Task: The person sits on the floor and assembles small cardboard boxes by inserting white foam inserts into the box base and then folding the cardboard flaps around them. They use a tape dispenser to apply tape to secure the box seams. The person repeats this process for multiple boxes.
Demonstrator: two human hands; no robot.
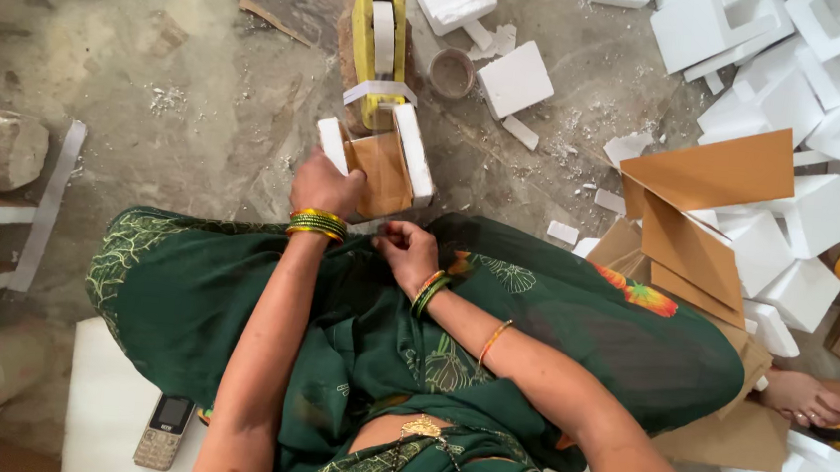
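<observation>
Green cloth over the person's lap fills the near view, with a phone lying on a white slab at the left edge. Beyond the knees, the left hand grips a cardboard panel framed by two foam strips, fingers closed around its left strip. The right hand rests near the lap, just short of the panel, fingers curled shut; whether it pinches anything I cannot tell. The panel stands on the floor against a yellow jig.

To do this well, I judge the left hand should keep the panel square against the jig while the strips are pressed flush.

Open floor lies to the left; on the right, a cardboard stack and foam blocks crowd close, so movement is freer leftward.
</observation>
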